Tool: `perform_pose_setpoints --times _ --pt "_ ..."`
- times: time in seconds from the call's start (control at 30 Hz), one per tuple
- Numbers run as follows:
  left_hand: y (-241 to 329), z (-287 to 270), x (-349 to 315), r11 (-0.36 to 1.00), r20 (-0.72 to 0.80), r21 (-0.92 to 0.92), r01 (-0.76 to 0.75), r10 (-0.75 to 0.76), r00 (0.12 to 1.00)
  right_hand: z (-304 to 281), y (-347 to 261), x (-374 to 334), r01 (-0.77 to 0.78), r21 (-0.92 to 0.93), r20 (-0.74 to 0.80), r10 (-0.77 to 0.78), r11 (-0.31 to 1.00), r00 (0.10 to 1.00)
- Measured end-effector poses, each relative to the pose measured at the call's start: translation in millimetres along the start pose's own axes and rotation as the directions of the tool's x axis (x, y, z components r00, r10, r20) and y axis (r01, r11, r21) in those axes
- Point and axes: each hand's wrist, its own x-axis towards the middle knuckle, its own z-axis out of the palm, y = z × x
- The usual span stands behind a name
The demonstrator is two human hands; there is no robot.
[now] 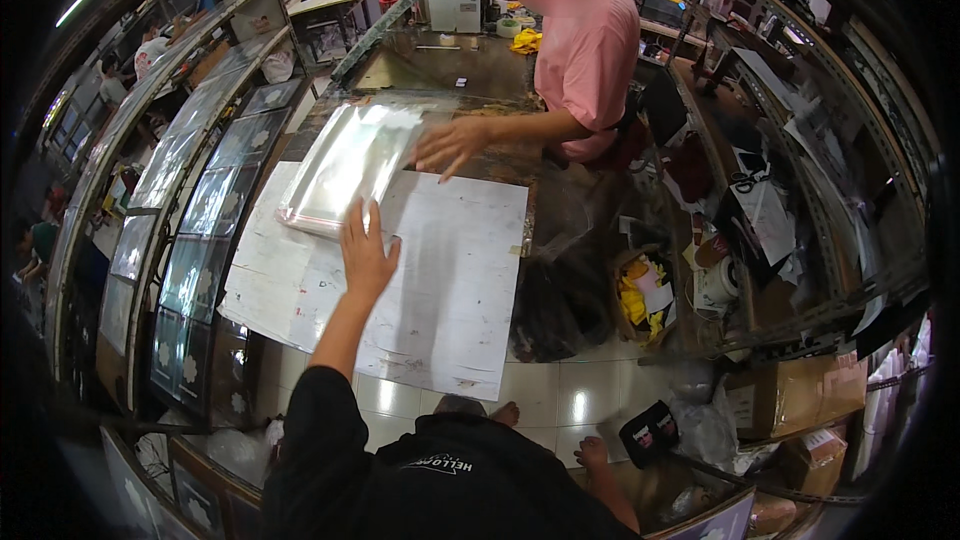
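A stack of clear, shiny plastic sheets or sleeves (345, 160) lies partly on a scuffed white board (450, 270) at the table's near end. My left hand (368, 252) is over the board with its fingers apart, the fingertips at the stack's near right edge; nothing is gripped in it. Down by my right side hangs my right hand (593, 453), low and away from the table. Its fingers are foreshortened, so their pose is unclear. Across from me, a co-worker in a pink shirt (590, 60) holds one hand (450, 145), fingers spread, beside the stack's right edge.
The co-worker's other hand reaches a long plastic-wrapped roll (385, 35) along the table's far left. Racks with glossy framed panels (205, 270) stand at left. Cluttered shelves (770, 180) line the right, above cardboard boxes (800, 395). A box of yellow cloth (640, 295) sits right of the table.
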Motion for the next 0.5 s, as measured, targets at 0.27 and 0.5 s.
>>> perform_pose_setpoints --times 0.27,0.5 --pt "-36 58 33 0.939 0.377 0.245 -0.241 0.137 0.916 -13 17 -23 -0.041 0.086 -0.008 0.042 0.995 0.999" --pt "75 37 -5 0.936 0.429 0.047 -0.349 0.296 0.853 26 -129 -92 0.328 0.312 0.033 -0.356 0.891 0.934"
